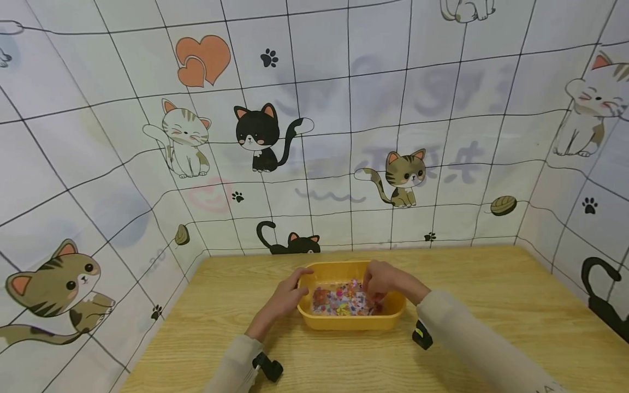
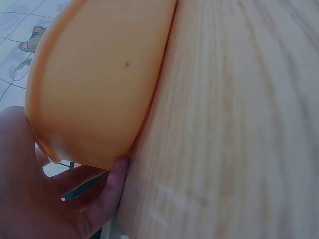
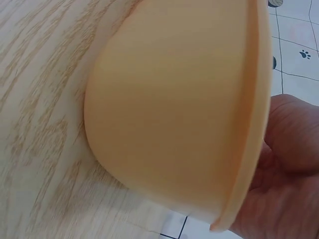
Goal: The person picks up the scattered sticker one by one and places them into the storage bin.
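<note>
A yellow plastic basin (image 1: pixel 351 323) stands on the wooden table, with many small multicoloured bits (image 1: pixel 341 297), too small to make out singly, spread over its bottom. My left hand (image 1: pixel 285 295) grips the basin's left end, thumb at the rim and fingers against the outer wall. The left wrist view shows that hand (image 2: pixel 65 194) holding the end of the basin (image 2: pixel 99 89). Over the right part of the basin, my right hand (image 1: pixel 385 279) reaches in, fingers pointing down among the bits. Its fingertips are hidden; in the right wrist view the basin wall (image 3: pixel 169 109) covers them.
The wooden table (image 1: pixel 236 284) extends around the basin. A white grid-lined sheet with printed cats (image 1: pixel 257 134) hangs behind it and along both sides. Small black devices (image 1: pixel 267 367) are strapped at both wrists, over beige sleeves.
</note>
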`<action>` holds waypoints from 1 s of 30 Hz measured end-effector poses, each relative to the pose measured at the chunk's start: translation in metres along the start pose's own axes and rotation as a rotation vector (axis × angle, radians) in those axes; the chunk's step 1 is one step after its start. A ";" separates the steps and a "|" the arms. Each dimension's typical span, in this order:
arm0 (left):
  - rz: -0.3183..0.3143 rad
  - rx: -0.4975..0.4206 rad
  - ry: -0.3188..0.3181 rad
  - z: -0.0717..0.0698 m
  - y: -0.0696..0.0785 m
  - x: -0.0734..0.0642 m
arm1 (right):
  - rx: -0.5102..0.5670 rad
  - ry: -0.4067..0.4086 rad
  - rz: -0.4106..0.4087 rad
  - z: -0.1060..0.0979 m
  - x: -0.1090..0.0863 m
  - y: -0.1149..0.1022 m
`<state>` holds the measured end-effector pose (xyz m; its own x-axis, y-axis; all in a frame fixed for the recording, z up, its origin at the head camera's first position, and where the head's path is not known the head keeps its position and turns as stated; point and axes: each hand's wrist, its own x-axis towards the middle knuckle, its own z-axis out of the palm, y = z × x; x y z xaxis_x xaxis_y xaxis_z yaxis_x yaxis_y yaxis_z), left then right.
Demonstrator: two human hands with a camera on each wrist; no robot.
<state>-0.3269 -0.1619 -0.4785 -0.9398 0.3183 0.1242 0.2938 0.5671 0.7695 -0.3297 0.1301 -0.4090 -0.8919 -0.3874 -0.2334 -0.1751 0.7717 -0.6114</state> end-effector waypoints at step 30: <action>-0.001 0.011 0.002 0.001 0.000 0.000 | -0.112 0.007 -0.011 0.007 0.006 0.001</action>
<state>-0.3266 -0.1607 -0.4790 -0.9405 0.3159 0.1249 0.2947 0.5759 0.7626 -0.3327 0.1253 -0.4165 -0.8925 -0.3928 -0.2216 -0.2302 0.8193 -0.5252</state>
